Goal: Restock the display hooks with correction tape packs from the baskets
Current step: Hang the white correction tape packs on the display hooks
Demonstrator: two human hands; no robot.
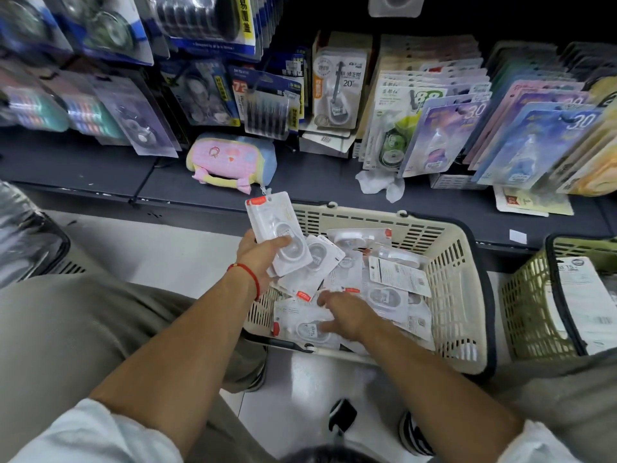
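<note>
A cream plastic basket (457, 282) on the floor holds several white correction tape packs (384, 295) with red tabs. My left hand (258, 253), a red string on its wrist, grips a small stack of these packs (277, 228) above the basket's left edge. My right hand (347, 315) reaches down into the basket with its fingers spread over a pack (300, 325) near the front wall; whether it grips that pack is unclear. Display hooks above the shelf carry hanging packs of correction tape (337, 91).
A dark shelf ledge (100, 172) runs behind the basket, with a pastel pencil pouch (230, 162) and crumpled tissue (377, 185) on it. A second, greenish basket (534, 312) with packs stands at the right. My knees frame the basket on both sides.
</note>
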